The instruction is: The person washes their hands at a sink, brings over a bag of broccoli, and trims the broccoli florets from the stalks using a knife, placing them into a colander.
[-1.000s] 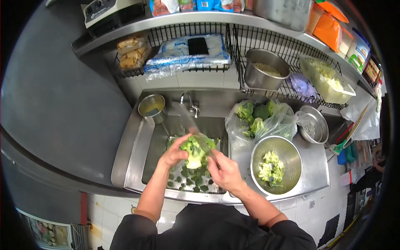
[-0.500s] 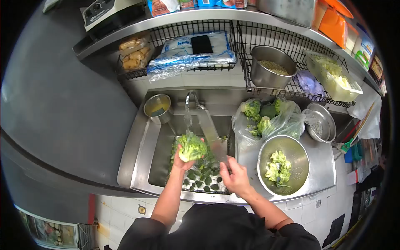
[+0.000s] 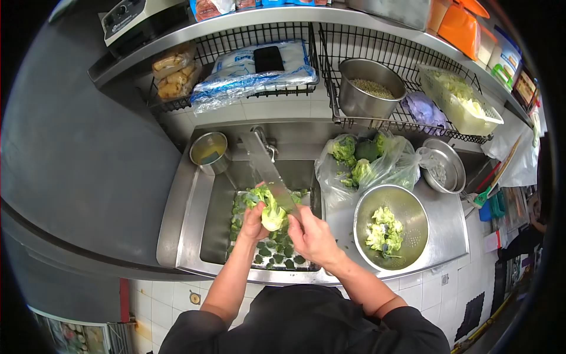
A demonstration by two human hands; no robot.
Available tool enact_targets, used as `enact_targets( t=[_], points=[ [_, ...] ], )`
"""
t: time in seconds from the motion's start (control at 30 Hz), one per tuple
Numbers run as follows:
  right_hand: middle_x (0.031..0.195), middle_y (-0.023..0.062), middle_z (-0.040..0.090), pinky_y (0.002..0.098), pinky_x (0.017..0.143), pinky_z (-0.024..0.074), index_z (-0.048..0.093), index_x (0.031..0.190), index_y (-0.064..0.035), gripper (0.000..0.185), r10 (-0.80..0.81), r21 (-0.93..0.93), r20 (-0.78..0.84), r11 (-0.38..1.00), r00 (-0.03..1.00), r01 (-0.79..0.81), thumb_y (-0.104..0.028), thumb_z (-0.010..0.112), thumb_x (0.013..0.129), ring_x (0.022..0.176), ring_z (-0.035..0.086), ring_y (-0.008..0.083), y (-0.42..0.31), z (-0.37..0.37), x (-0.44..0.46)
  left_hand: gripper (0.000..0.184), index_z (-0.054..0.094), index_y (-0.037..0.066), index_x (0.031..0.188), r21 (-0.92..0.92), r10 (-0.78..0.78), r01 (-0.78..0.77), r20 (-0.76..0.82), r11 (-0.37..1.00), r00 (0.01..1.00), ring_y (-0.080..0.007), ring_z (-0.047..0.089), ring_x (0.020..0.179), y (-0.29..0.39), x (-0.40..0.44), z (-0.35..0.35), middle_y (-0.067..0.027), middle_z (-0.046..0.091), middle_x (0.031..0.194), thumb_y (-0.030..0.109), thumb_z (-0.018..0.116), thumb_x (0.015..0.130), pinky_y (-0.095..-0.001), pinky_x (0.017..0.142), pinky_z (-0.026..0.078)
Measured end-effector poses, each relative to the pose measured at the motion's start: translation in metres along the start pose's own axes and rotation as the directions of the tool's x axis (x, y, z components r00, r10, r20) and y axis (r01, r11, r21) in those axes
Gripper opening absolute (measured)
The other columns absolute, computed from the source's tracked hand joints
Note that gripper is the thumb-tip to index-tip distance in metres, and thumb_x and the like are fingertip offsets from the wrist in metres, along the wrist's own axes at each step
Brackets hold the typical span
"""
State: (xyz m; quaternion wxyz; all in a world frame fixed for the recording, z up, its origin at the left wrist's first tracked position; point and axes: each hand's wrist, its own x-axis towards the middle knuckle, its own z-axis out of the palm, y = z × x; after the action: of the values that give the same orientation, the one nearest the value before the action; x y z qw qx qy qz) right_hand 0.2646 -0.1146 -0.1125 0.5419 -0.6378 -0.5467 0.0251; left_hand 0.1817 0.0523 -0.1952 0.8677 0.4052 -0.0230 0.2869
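Note:
My left hand (image 3: 252, 223) is closed round a head of broccoli (image 3: 273, 216) above the sink (image 3: 219, 248), its pale stem towards me. My right hand (image 3: 312, 236) grips a wide-bladed knife (image 3: 263, 162); the blade points up and left, against the right side of the broccoli, and passes in front of the faucet (image 3: 270, 147). Several small cut florets (image 3: 278, 258) lie below my hands in the bottom of the sink. To the right, a metal colander (image 3: 415, 227) holds pale green stem pieces (image 3: 384, 232).
Behind the colander are a clear plastic bag (image 3: 401, 168) with broccoli and a metal bowl (image 3: 457, 159). A small metal pot (image 3: 210, 153) stands at the sink's back left corner. Above hangs a wire rack (image 3: 321, 76) with a deep pot (image 3: 365, 97) and a white basket (image 3: 471, 115).
The knife was apart from the broccoli half a second ago and is now against it. My left hand has turned the broccoli so its stem faces me.

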Motion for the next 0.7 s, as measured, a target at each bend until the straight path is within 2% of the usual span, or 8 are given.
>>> enact_targets(
  t=[0.1, 0.2, 0.27, 0.33, 0.4, 0.47, 0.57, 0.7],
  points=[
    [0.075, 0.0209, 0.066, 0.0449, 0.054, 0.0529, 0.053, 0.11, 0.0018, 0.021, 0.004, 0.0, -0.01, 1.0, 1.0, -0.004, -0.006, 0.061, 0.092, 0.065, 0.066, 0.0396, -0.006, -0.008, -0.001, 0.077, 0.033, 0.009, 0.149, -0.072, -0.02, 0.019, -0.017, 0.997, 1.0, -0.0243, 0.059, 0.119, -0.008, -0.004, -0.003, -0.0103, 0.056, 0.134, 0.04, 0.071, 0.09, -0.0408, 0.102, 0.049],
    [0.072, 0.0182, 0.063, 0.0372, 0.055, 0.0501, 0.054, 0.114, 0.001, 0.023, 0.025, 0.013, 0.036, 1.0, 0.999, -0.025, -0.005, 0.061, 0.093, 0.062, 0.066, 0.0323, -0.011, -0.019, 0.002, 0.077, 0.034, 0.009, 0.149, -0.093, -0.05, 0.05, 0.009, 0.994, 0.999, -0.0249, 0.059, 0.119, -0.009, -0.001, -0.006, -0.0116, 0.056, 0.134, 0.039, 0.072, 0.089, -0.0408, 0.102, 0.049],
    [0.073, 0.0218, 0.064, 0.0445, 0.055, 0.0498, 0.052, 0.115, -0.0005, 0.024, 0.173, 0.098, 0.142, 0.977, 0.975, -0.188, -0.007, 0.06, 0.093, 0.064, 0.065, 0.0412, -0.015, -0.028, 0.006, 0.077, 0.034, 0.009, 0.149, -0.083, -0.07, 0.073, 0.03, 0.994, 0.997, -0.0253, 0.059, 0.119, -0.002, -0.002, -0.014, -0.0126, 0.056, 0.134, 0.039, 0.072, 0.088, -0.041, 0.102, 0.049],
    [0.073, 0.0206, 0.064, 0.0425, 0.056, 0.0494, 0.052, 0.116, -0.0012, 0.023, 0.171, 0.101, 0.094, 0.978, 0.981, -0.181, -0.008, 0.059, 0.095, 0.063, 0.065, 0.0377, -0.014, -0.035, 0.003, 0.076, 0.037, 0.01, 0.147, 0.036, -0.074, 0.072, 0.064, 0.997, 0.995, -0.0267, 0.059, 0.12, 0.014, -0.001, -0.017, -0.0154, 0.055, 0.135, 0.037, 0.073, 0.086, -0.0414, 0.103, 0.048],
    [0.071, 0.0177, 0.063, 0.0399, 0.056, 0.0496, 0.054, 0.115, -0.001, 0.021, 0.235, 0.096, 0.008, 0.967, 0.972, -0.235, -0.007, 0.058, 0.095, 0.061, 0.066, 0.0311, -0.018, -0.039, 0.004, 0.071, 0.041, 0.011, 0.144, -0.033, -0.101, 0.102, 0.03, 0.994, 0.994, -0.0278, 0.057, 0.121, 0.014, -0.007, -0.009, -0.0175, 0.053, 0.137, 0.042, 0.07, 0.087, -0.0446, 0.102, 0.048],
    [0.07, 0.0145, 0.062, 0.0359, 0.053, 0.0492, 0.057, 0.113, 0.0025, 0.021, 0.175, 0.122, -0.077, 0.979, 0.981, -0.165, -0.004, 0.061, 0.093, 0.057, 0.065, 0.0236, -0.024, -0.035, -0.001, 0.07, 0.043, 0.011, 0.143, -0.191, -0.044, 0.029, -0.077, 0.981, 0.996, -0.0294, 0.055, 0.123, 0.009, -0.013, -0.001, -0.0172, 0.05, 0.141, 0.051, 0.063, 0.089, -0.0484, 0.099, 0.048],
    [0.071, 0.0126, 0.064, 0.032, 0.048, 0.0493, 0.059, 0.109, 0.0097, 0.026, -0.192, -0.052, -0.294, 0.981, 0.936, 0.185, 0.003, 0.066, 0.085, 0.052, 0.063, 0.0201, -0.049, -0.038, -0.004, 0.075, 0.044, 0.013, 0.144, -0.15, 0.0, -0.007, -0.049, 0.989, 0.999, -0.0299, 0.052, 0.126, 0.005, -0.013, 0.016, -0.014, 0.047, 0.145, 0.062, 0.056, 0.09, -0.0491, 0.099, 0.046],
    [0.074, 0.0155, 0.066, 0.0361, 0.051, 0.052, 0.058, 0.112, 0.0087, 0.027, -0.199, -0.017, -0.248, 0.979, 0.948, 0.201, 0.0, 0.064, 0.086, 0.057, 0.065, 0.0295, -0.041, -0.012, 0.001, 0.078, 0.044, 0.01, 0.145, -0.163, 0.04, -0.046, -0.038, 0.986, 0.998, -0.0289, 0.05, 0.129, -0.003, -0.016, 0.028, -0.0122, 0.048, 0.145, 0.065, 0.053, 0.091, -0.0458, 0.107, 0.042]
  ],
)
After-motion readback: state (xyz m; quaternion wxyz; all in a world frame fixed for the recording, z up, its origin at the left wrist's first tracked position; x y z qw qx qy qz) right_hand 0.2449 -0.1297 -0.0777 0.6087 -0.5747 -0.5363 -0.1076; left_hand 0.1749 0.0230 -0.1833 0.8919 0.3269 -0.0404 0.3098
